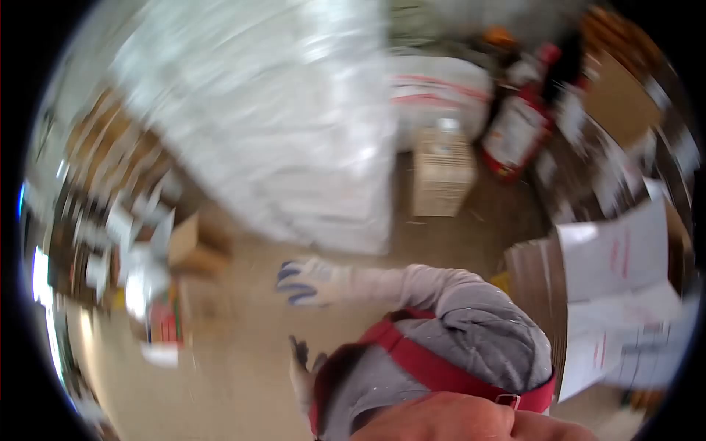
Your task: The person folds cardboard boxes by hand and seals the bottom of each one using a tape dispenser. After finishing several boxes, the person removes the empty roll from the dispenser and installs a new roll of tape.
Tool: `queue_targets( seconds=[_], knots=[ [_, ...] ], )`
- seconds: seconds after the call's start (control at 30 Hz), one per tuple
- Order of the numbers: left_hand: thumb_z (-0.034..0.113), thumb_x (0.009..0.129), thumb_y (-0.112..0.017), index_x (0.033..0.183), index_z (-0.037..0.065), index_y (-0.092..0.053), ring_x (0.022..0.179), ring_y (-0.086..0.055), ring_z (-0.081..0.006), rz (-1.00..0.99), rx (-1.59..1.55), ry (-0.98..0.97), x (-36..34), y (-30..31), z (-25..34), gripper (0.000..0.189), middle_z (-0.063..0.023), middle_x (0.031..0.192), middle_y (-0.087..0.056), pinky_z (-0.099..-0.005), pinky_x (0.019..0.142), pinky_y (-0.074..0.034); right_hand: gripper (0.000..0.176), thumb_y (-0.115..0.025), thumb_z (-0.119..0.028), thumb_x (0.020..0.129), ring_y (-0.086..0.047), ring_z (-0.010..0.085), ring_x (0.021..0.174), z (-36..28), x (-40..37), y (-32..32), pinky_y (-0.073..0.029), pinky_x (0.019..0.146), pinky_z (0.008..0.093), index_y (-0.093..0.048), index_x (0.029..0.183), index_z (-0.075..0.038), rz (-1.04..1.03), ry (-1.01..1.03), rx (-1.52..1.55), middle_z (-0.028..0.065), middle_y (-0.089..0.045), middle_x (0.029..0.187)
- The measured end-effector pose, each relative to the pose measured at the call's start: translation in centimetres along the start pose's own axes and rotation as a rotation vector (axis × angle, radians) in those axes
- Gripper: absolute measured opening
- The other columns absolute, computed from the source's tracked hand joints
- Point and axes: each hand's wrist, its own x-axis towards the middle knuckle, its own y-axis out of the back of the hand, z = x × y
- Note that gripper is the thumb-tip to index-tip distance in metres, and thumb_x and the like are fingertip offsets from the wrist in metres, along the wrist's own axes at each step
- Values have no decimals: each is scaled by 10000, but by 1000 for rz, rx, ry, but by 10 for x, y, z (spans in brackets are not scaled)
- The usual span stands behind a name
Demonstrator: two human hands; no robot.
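My right hand (307,281), in a white glove with blue on the fingers, reaches out from a pale grey sleeve over the bare floor. Its fingers are spread, and nothing is in it. Lower down, my left hand (301,367) is partly hidden behind my chest. Two dark-coated glove fingers show apart there, with no object visible between them. Just beyond my right hand rises a large stack wrapped in shiny white sheeting (294,147); a gap separates them. Motion blur softens the picture.
A cardboard box (443,176) with a clear bottle on top stands by a white sack (441,88). Near it is a red-and-white container (517,132). Flattened cartons (618,253) are stacked at right; open boxes (197,246) clutter the left.
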Motion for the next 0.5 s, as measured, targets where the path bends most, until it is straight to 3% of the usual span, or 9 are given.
queue_targets(
  seconds=[0.07, 0.13, 0.2, 0.23, 0.3, 0.33, 0.4, 0.43, 0.5],
  knots=[
    [37, 763, -691, 1430, 68, -237, 1246, -422, -301, 119, 170, -345, -33, 23, 36, 808, -203, 1366, -398, -357, 966, -397, 377, -631, -324, 781, -521, 322, 1031, -18, 31, -33, -427, 887, 418, -597, 1092, -115, -87, -7, 66, 132, -565, 1091],
    [95, 731, -732, 1376, 26, -332, 1197, -485, -277, 283, 295, -546, -30, 59, 35, 762, -188, 1302, -480, -344, 948, -419, 353, -619, -277, 802, -530, 312, 1042, -32, 56, -61, -432, 887, 411, -593, 1114, -115, -227, 50, 161, 129, -575, 1105],
    [71, 722, -737, 1372, 3, -319, 1188, -494, -240, 306, 518, -569, -27, 107, 39, 775, -131, 1325, -477, -309, 974, -407, 330, -609, -258, 814, -534, 310, 1043, -29, 77, -104, -431, 889, 410, -595, 1112, -116, -373, 113, 134, 124, -579, 1121],
    [71, 722, -737, 1372, 3, -319, 1188, -494, -240, 407, 481, -501, -29, 127, 26, 775, -131, 1325, -477, -309, 974, -407, 332, -609, -256, 815, -537, 307, 1041, -23, 87, -126, -431, 892, 407, -594, 1114, -115, -504, 106, 146, 121, -581, 1129],
    [108, 720, -747, 1360, 10, -347, 1168, -511, -241, 317, 409, -402, -17, 169, -8, 761, -150, 1332, -466, -307, 960, -416, 333, -608, -255, 815, -539, 304, 1039, -15, 114, -186, -430, 895, 404, -593, 1117, -114, -670, 126, 177, 119, -583, 1136],
    [235, 767, -705, 1346, 48, -380, 1132, -514, -323, 383, 206, -342, -13, 180, -46, 689, -181, 1231, -533, -369, 955, -408, 326, -607, -249, 816, -539, 296, 1044, -11, 126, -215, -432, 889, 401, -593, 1111, -109, -762, 7, 259, 118, -586, 1137],
    [293, 773, -684, 1351, 59, -376, 1130, -517, -324, 437, 26, 167, -34, 220, -111, 696, -174, 1224, -540, -374, 951, -415, 339, -590, -286, 827, -550, 288, 1030, -5, 150, -289, -436, 872, 394, -591, 1112, -103, -925, -160, 449, 119, -598, 1103],
    [326, 773, -671, 1350, 67, -381, 1128, -521, -326, 457, 201, 366, -53, 241, -131, 696, -176, 1205, -552, -373, 944, -423, 339, -590, -286, 827, -550, 288, 1030, -6, 175, -328, -436, 872, 394, -591, 1112, -103, -953, -124, 474, 119, -598, 1103],
    [373, 768, -644, 1294, 92, -464, 1070, -564, -335, 570, 474, 739, -120, 258, -226, 623, -188, 1148, -586, -396, 887, -467, 386, -560, -356, 841, -564, 301, 997, -32, 213, -402, -437, 869, 393, -585, 1137, -109, -1048, 251, 160, 127, -600, 1076]
  ],
)
